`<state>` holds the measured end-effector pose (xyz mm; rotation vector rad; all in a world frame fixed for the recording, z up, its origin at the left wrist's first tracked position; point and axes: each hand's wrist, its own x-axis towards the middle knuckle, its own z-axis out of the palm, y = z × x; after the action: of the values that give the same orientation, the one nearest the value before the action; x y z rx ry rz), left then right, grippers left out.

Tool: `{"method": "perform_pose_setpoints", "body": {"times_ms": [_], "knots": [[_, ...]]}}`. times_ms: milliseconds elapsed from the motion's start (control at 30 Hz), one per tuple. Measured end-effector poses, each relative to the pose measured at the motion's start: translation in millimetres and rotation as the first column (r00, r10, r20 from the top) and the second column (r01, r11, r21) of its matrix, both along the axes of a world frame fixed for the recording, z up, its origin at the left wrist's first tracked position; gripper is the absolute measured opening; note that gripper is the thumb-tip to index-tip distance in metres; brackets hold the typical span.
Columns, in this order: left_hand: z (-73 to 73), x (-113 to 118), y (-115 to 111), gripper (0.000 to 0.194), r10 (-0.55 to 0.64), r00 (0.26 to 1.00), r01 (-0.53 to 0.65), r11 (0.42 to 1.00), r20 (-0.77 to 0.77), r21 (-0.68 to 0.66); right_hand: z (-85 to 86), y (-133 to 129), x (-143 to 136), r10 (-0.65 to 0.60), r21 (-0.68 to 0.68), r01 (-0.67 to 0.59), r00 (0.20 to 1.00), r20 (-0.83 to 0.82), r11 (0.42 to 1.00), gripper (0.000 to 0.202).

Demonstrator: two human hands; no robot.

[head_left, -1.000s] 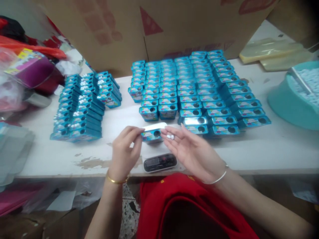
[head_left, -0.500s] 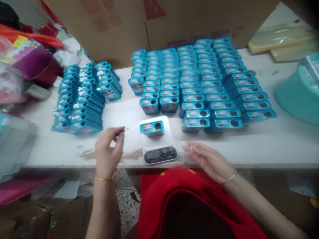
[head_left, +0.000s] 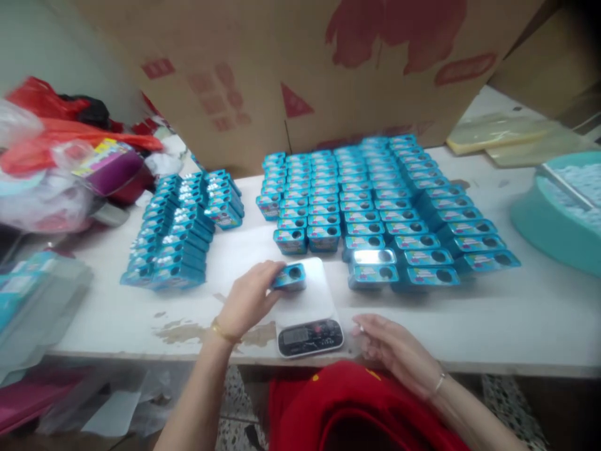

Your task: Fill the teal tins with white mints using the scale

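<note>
My left hand (head_left: 250,297) closes its fingers and thumb around the left end of a small blue tin (head_left: 295,275) with a dark round hole in its top. That tin is at the white platform of a kitchen scale (head_left: 310,307), whose black display panel faces me. To the right of the scale, my right hand (head_left: 394,346) hovers low with thumb and fingertips pinched on a tiny white piece (head_left: 361,327), too small and blurred to name. Rows of similar blue tins (head_left: 323,210) stand behind the scale.
At the left, another group of blue tins (head_left: 181,244) has white bits on top. A turquoise tub (head_left: 539,225) of pale pieces, with a metal-looking bar in it, is at the right. A large cardboard box (head_left: 263,75) backs the table; clear plastic containers (head_left: 61,313) sit at left.
My left hand has moved right and taken hold of the tin on the scale. My right hand stays beside the scale, still pinched. The head view has tilted up.
</note>
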<state>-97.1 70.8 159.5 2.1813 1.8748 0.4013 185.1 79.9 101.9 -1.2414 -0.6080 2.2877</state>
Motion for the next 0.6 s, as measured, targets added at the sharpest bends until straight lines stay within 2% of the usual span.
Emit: {"method": "perform_pose_setpoints", "body": {"times_ms": [100, 200, 233, 300, 400, 467, 500, 533, 600], "knots": [[8.8, -35, 7, 0.035, 0.183, 0.983, -0.184, 0.974, 0.021, 0.136, 18.3, 10, -11, 0.106, 0.141, -0.104, 0.994, -0.006, 0.985, 0.027], [2.1, -77, 28, 0.039, 0.333, 0.942, -0.332, 0.909, 0.041, 0.25, 34.8, 23, -25, 0.171, 0.269, -0.177, 0.984, 0.045, 0.947, 0.032], [-4.6, -89, 39, 0.04, 0.345, 0.938, -0.343, 0.906, 0.036, 0.247, 38.8, 27, -30, 0.181, 0.301, -0.193, 0.981, 0.065, 0.934, 0.034], [-21.7, -108, 67, 0.039, 0.31, 0.951, -0.308, 0.935, 0.014, 0.179, 44.8, 36, -39, 0.206, 0.344, -0.228, 0.973, 0.1, 0.911, 0.037], [-45.5, -121, 111, 0.036, 0.217, 0.976, -0.217, 0.971, 0.015, 0.101, 51.9, 52, -54, 0.241, 0.436, -0.279, 0.96, 0.141, 0.856, 0.039], [-53.5, -121, 133, 0.038, 0.178, 0.984, -0.18, 0.977, 0.026, 0.117, 56.3, 70, -68, 0.22, 0.56, -0.287, 0.958, 0.185, 0.777, 0.036], [-54.7, -120, 141, 0.04, 0.167, 0.986, -0.169, 0.976, 0.03, 0.134, 58.4, 81, -76, 0.2, 0.638, -0.294, 0.956, 0.216, 0.712, 0.034], [-54.6, -120, 145, 0.042, 0.163, 0.986, -0.166, 0.974, 0.032, 0.157, 60.3, 95, -86, 0.173, 0.711, -0.309, 0.95, 0.26, 0.631, 0.031], [-51.9, -121, 147, 0.04, 0.175, 0.984, -0.179, 0.961, 0.038, 0.21, 62.7, 125, -110, 0.107, 0.816, -0.387, 0.919, 0.38, 0.429, 0.029]]}}
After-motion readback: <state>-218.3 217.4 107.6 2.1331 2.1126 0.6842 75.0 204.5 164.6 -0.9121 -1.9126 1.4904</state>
